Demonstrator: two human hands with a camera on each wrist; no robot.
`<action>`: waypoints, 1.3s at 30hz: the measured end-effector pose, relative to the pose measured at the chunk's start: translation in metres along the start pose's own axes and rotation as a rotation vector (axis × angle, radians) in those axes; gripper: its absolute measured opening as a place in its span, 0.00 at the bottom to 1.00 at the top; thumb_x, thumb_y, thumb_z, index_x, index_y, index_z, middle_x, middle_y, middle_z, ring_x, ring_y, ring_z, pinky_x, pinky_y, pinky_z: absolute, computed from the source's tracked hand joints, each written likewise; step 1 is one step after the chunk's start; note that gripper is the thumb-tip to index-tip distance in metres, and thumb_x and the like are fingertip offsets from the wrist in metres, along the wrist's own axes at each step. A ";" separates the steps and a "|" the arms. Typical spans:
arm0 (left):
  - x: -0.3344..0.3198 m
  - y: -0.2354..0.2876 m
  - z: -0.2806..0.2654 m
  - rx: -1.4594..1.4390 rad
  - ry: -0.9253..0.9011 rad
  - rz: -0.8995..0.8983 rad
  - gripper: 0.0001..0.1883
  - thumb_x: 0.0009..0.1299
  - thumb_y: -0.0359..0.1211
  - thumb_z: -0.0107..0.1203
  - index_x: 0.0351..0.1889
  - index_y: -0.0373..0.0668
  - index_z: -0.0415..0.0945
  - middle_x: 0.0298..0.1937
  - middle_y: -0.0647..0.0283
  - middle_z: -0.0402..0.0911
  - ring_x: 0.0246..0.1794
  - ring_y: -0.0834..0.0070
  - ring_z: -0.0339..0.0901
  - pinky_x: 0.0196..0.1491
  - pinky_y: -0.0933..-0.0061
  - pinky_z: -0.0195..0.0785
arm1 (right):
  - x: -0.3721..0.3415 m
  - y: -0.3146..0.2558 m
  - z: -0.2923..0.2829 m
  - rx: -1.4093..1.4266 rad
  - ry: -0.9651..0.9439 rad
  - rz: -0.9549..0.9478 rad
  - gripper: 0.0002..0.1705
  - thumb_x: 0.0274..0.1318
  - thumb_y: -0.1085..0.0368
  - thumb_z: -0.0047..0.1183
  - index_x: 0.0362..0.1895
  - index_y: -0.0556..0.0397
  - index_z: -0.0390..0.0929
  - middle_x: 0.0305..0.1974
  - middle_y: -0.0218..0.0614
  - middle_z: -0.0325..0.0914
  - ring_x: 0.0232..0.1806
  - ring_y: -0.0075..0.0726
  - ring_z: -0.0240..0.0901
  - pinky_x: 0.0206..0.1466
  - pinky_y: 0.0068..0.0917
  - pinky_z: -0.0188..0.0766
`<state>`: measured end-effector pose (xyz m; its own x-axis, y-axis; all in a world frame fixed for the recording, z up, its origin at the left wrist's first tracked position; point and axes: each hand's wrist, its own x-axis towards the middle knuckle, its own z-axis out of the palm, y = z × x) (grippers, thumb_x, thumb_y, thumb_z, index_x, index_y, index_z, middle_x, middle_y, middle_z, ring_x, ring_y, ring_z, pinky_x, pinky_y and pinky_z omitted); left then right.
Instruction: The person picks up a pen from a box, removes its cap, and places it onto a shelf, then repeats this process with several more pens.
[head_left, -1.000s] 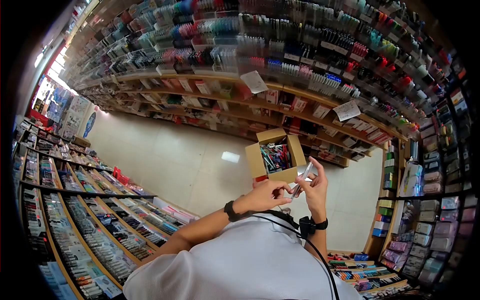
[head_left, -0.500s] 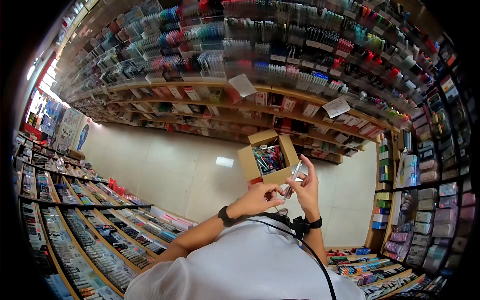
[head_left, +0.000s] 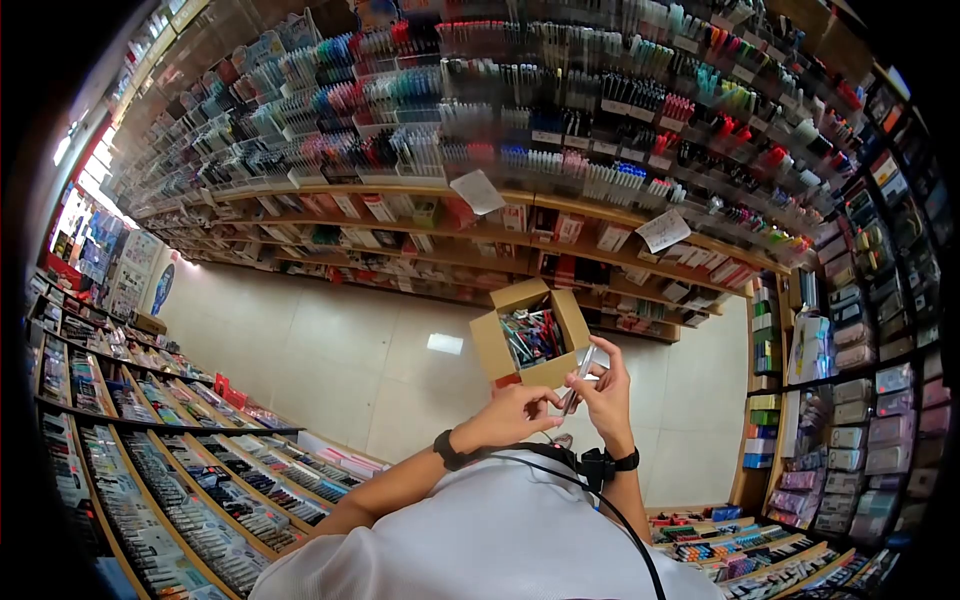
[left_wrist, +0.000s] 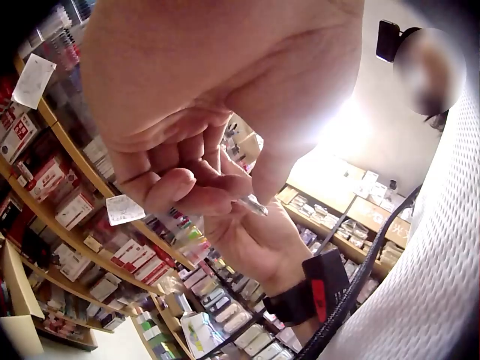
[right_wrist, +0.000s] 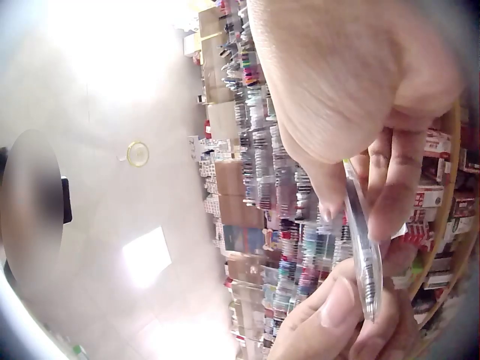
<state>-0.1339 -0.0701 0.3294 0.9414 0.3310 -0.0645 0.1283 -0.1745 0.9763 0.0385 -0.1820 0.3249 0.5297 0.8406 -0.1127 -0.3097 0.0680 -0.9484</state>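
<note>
Both hands meet at a clear plastic pen (right_wrist: 365,255), a spring showing inside its barrel near the tip. My right hand (head_left: 606,398) holds the upper part of the barrel between thumb and fingers. At the tip end, my left hand (head_left: 512,412) pinches the pen with thumb and forefinger; the tip (left_wrist: 255,205) pokes out between them in the left wrist view. Just beyond the hands, an open cardboard box (head_left: 491,347) holds a jumble of pens (head_left: 533,336) in many colours.
Tall racks of pens (head_left: 610,180) rise ahead, above wooden shelves (head_left: 520,255) with boxed goods. Slanted pen trays (head_left: 190,470) line the left side. Pouches and cases (head_left: 850,435) hang at the right. A pale tiled floor (head_left: 330,320) runs between.
The head view has shifted, so the box and both hands appear farther left and slightly lower. Both hands keep nearly the same grip on the pen.
</note>
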 end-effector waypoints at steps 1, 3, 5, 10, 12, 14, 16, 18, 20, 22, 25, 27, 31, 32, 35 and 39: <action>0.000 -0.001 0.000 0.001 0.001 0.001 0.13 0.70 0.35 0.69 0.47 0.38 0.82 0.22 0.71 0.74 0.24 0.85 0.68 0.29 0.78 0.62 | 0.000 0.001 -0.001 -0.005 -0.014 0.002 0.42 0.59 0.79 0.62 0.74 0.55 0.56 0.37 0.41 0.84 0.24 0.28 0.82 0.22 0.24 0.77; 0.000 -0.003 0.000 0.000 -0.003 0.000 0.13 0.70 0.35 0.69 0.48 0.38 0.82 0.22 0.71 0.74 0.24 0.86 0.68 0.29 0.78 0.62 | 0.002 0.003 -0.001 -0.010 -0.028 0.001 0.42 0.60 0.79 0.62 0.74 0.54 0.57 0.38 0.42 0.86 0.24 0.27 0.81 0.23 0.23 0.77; 0.001 -0.007 -0.001 -0.003 -0.005 -0.025 0.14 0.70 0.35 0.69 0.48 0.38 0.82 0.23 0.72 0.74 0.24 0.86 0.67 0.30 0.78 0.62 | 0.004 0.005 -0.001 -0.022 -0.029 -0.006 0.42 0.60 0.79 0.62 0.75 0.54 0.56 0.39 0.42 0.86 0.26 0.26 0.82 0.23 0.23 0.77; 0.001 -0.006 -0.001 -0.046 -0.033 -0.081 0.14 0.71 0.35 0.68 0.50 0.37 0.82 0.25 0.74 0.73 0.25 0.88 0.65 0.30 0.80 0.60 | 0.003 0.006 -0.003 -0.058 -0.010 -0.039 0.42 0.60 0.78 0.62 0.75 0.54 0.56 0.38 0.42 0.85 0.26 0.24 0.81 0.24 0.22 0.77; 0.001 -0.006 -0.001 -0.082 -0.018 -0.100 0.14 0.71 0.34 0.68 0.50 0.37 0.81 0.25 0.76 0.72 0.25 0.89 0.64 0.30 0.81 0.59 | 0.004 0.005 -0.002 -0.022 -0.023 -0.013 0.41 0.60 0.78 0.62 0.74 0.54 0.57 0.36 0.40 0.84 0.25 0.25 0.81 0.23 0.23 0.76; 0.001 -0.004 0.000 -0.075 -0.021 -0.095 0.14 0.71 0.34 0.68 0.50 0.37 0.81 0.25 0.76 0.71 0.25 0.89 0.64 0.29 0.81 0.58 | 0.004 0.004 -0.001 -0.028 -0.020 -0.016 0.41 0.60 0.79 0.62 0.74 0.54 0.56 0.35 0.39 0.83 0.24 0.26 0.80 0.22 0.23 0.76; 0.003 -0.004 0.000 -0.069 -0.021 -0.090 0.14 0.71 0.34 0.68 0.50 0.37 0.81 0.25 0.76 0.71 0.25 0.90 0.64 0.29 0.82 0.58 | 0.003 0.002 -0.001 -0.033 -0.020 -0.019 0.41 0.61 0.79 0.62 0.74 0.54 0.56 0.34 0.39 0.83 0.23 0.26 0.80 0.21 0.24 0.75; 0.004 -0.004 0.000 -0.051 -0.025 -0.096 0.14 0.71 0.33 0.68 0.49 0.36 0.81 0.25 0.76 0.71 0.25 0.90 0.64 0.29 0.81 0.58 | 0.002 0.001 -0.001 -0.005 -0.003 -0.003 0.42 0.60 0.79 0.63 0.75 0.53 0.57 0.34 0.38 0.82 0.23 0.26 0.79 0.21 0.24 0.75; 0.005 -0.003 0.000 -0.052 -0.029 -0.090 0.14 0.71 0.33 0.68 0.49 0.36 0.81 0.25 0.76 0.71 0.25 0.90 0.64 0.29 0.82 0.58 | 0.001 0.001 -0.005 0.005 -0.001 0.003 0.43 0.60 0.79 0.63 0.76 0.54 0.56 0.35 0.38 0.83 0.25 0.27 0.81 0.23 0.23 0.76; 0.007 -0.001 0.002 -0.053 -0.036 -0.086 0.14 0.71 0.33 0.68 0.50 0.36 0.81 0.25 0.76 0.71 0.24 0.90 0.64 0.28 0.82 0.58 | 0.000 0.001 -0.007 0.016 0.005 0.009 0.44 0.59 0.79 0.64 0.76 0.54 0.55 0.37 0.39 0.83 0.27 0.29 0.83 0.25 0.23 0.77; 0.010 0.000 0.004 -0.090 -0.052 -0.119 0.13 0.71 0.32 0.67 0.50 0.35 0.81 0.25 0.76 0.72 0.23 0.90 0.63 0.28 0.82 0.57 | -0.002 -0.002 -0.008 -0.003 0.016 -0.009 0.44 0.59 0.79 0.63 0.77 0.53 0.57 0.36 0.36 0.83 0.26 0.21 0.79 0.24 0.21 0.75; 0.013 -0.003 0.006 -0.081 -0.049 -0.125 0.13 0.72 0.32 0.67 0.50 0.35 0.81 0.26 0.75 0.73 0.23 0.90 0.64 0.27 0.83 0.57 | -0.004 -0.004 -0.010 0.006 0.017 0.003 0.44 0.59 0.79 0.62 0.77 0.53 0.57 0.39 0.37 0.85 0.27 0.18 0.78 0.25 0.18 0.73; 0.019 0.000 0.010 -0.061 -0.080 -0.134 0.13 0.72 0.32 0.66 0.49 0.34 0.81 0.26 0.75 0.74 0.25 0.90 0.66 0.29 0.82 0.59 | -0.007 -0.006 -0.020 -0.014 0.029 0.012 0.46 0.59 0.79 0.62 0.79 0.52 0.56 0.42 0.39 0.85 0.28 0.17 0.77 0.27 0.17 0.72; 0.021 -0.001 0.011 -0.048 -0.099 -0.140 0.13 0.74 0.32 0.65 0.51 0.34 0.80 0.28 0.74 0.75 0.27 0.89 0.68 0.31 0.81 0.62 | -0.007 -0.005 -0.024 -0.044 0.015 0.010 0.47 0.59 0.79 0.62 0.79 0.52 0.55 0.43 0.40 0.85 0.28 0.16 0.77 0.28 0.17 0.72; 0.028 -0.016 0.022 -0.096 -0.087 -0.137 0.14 0.77 0.34 0.61 0.53 0.34 0.80 0.33 0.70 0.78 0.31 0.85 0.72 0.36 0.79 0.67 | -0.010 -0.006 -0.034 -0.116 0.007 -0.016 0.48 0.59 0.78 0.63 0.80 0.51 0.54 0.43 0.39 0.85 0.27 0.16 0.76 0.28 0.16 0.71; 0.038 -0.009 0.037 -0.339 0.022 -0.131 0.15 0.80 0.35 0.56 0.57 0.35 0.78 0.50 0.62 0.81 0.45 0.78 0.79 0.50 0.74 0.75 | -0.018 0.002 -0.043 -0.048 0.021 -0.033 0.48 0.59 0.78 0.65 0.80 0.51 0.56 0.37 0.30 0.81 0.28 0.16 0.74 0.30 0.18 0.70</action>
<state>-0.0876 -0.0899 0.3109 0.9165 0.3508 -0.1923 0.1329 0.1863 0.9735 0.0625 -0.2202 0.3123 0.5556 0.8269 -0.0868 -0.2535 0.0691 -0.9649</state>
